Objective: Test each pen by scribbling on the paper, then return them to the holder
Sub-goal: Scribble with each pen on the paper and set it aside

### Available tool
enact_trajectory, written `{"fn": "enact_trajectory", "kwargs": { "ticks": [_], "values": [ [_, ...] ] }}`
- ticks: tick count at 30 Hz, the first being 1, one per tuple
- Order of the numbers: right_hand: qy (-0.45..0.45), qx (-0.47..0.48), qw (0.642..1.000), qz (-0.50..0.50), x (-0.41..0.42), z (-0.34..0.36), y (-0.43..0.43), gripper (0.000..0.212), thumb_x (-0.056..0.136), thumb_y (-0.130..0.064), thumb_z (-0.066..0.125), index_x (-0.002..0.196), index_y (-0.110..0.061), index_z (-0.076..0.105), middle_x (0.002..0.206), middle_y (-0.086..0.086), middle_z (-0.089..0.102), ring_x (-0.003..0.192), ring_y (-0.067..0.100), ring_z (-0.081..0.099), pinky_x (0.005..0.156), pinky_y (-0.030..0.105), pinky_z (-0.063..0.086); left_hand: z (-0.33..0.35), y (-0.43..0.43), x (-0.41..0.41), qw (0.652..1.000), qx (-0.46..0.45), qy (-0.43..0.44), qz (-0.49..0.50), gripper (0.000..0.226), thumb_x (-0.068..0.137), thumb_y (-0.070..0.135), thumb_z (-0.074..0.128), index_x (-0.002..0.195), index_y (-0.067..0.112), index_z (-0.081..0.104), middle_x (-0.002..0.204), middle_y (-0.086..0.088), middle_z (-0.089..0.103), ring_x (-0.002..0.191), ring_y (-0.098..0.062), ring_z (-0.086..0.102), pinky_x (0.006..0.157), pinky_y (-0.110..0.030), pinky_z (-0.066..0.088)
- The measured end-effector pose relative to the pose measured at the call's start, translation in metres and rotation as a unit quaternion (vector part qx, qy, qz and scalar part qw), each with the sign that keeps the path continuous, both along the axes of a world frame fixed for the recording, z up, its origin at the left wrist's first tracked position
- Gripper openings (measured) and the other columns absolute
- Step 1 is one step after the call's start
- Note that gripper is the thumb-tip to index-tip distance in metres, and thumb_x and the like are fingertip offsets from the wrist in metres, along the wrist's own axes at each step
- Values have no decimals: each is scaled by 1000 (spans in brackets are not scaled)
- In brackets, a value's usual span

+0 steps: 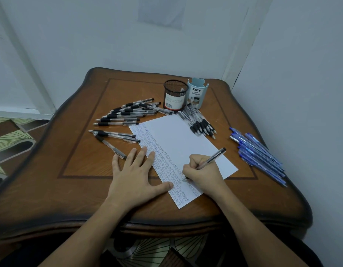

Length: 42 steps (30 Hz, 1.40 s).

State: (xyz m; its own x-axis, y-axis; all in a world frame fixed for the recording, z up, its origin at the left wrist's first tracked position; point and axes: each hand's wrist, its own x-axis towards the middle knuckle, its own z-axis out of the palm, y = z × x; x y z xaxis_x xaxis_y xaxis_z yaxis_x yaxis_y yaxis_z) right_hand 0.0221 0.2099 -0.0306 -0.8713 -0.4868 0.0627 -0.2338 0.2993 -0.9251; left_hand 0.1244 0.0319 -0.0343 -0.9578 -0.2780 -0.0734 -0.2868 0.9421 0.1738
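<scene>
A white sheet of paper (186,143) lies slanted on the wooden table (80,170), its left strip filled with rows of small scribbles. My right hand (202,171) grips a black pen (213,158) with the tip touching the paper near its lower edge. My left hand (136,176) lies flat with fingers spread, pressing on the paper's left edge. A black mesh holder (175,95) and a light blue desk organizer (197,93) stand at the back. Several black pens (126,116) lie loose to the left, and another bunch of black pens (200,122) lies at the paper's top corner.
Several blue pens (259,153) lie in a pile near the table's right edge. One black pen (111,146) rests just left of my left hand. Pale walls close in behind and to the right; patterned floor shows at the left.
</scene>
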Motion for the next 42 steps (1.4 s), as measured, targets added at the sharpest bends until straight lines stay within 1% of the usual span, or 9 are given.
{"fn": "enact_trajectory", "kwargs": {
  "ticks": [6,14,18,23,24,26,29,35,42],
  "values": [
    [7,17,1000,8,1,-2,0,36,71,-19,63,52,-17,32,51,0,34,51,16,47,55,35,40,-1,-1,1,1000,2,5,0,114,58,99,4,155,38,3,164,9,-4,150,-17,-11,115,-61,-10],
    [5,14,1000,2,-1,-2,2,45,79,-6,65,51,-22,34,49,-8,33,53,15,43,55,32,36,0,0,1,1000,-1,11,0,113,59,98,5,155,38,5,164,9,-2,150,-17,-9,115,-60,-10],
    [-87,-89,991,-39,-8,6,2,47,89,2,62,51,-17,43,48,-2,49,47,12,50,54,29,44,1,-1,2,1000,-1,6,-1,114,58,99,4,155,39,3,164,9,-4,150,-17,-11,115,-60,-11],
    [-161,-151,973,-69,-11,16,1,62,106,-29,45,46,-21,56,49,4,51,52,18,45,60,33,39,1,-1,0,1000,1,7,-3,114,58,99,4,155,38,4,164,10,-5,150,-17,-11,115,-60,-13],
    [-172,-156,970,-71,-11,18,1,60,106,-38,41,51,-22,59,46,3,48,49,18,43,56,32,37,0,-2,1,1000,1,6,-3,114,58,99,4,155,38,3,164,10,-5,150,-17,-11,115,-60,-13],
    [-181,-148,970,-72,-9,20,-1,47,96,-58,35,82,-24,65,42,1,44,43,16,39,49,30,32,0,-2,1,1000,1,4,-4,114,59,99,4,155,38,3,164,10,-6,150,-17,-11,115,-60,-12],
    [-157,-105,980,-63,-11,19,-2,47,98,-57,33,116,-24,60,45,0,48,44,14,42,50,30,34,0,-2,1,1000,2,6,-5,113,59,99,5,155,39,3,164,10,-6,150,-17,-12,115,-60,-12],
    [-157,-105,982,-18,-10,24,-4,40,92,-53,44,121,-32,61,60,7,59,48,15,46,47,28,38,0,-2,1,1000,4,3,-7,114,59,100,5,155,39,2,164,10,-7,150,-17,-12,115,-60,-13],
    [-167,-105,980,-24,-11,25,-3,33,103,-41,39,120,-26,63,63,6,63,46,15,43,45,25,38,-2,-3,1,1000,2,6,-8,111,64,100,11,155,38,2,164,9,-7,150,-16,-12,115,-61,-13]
  ]
}}
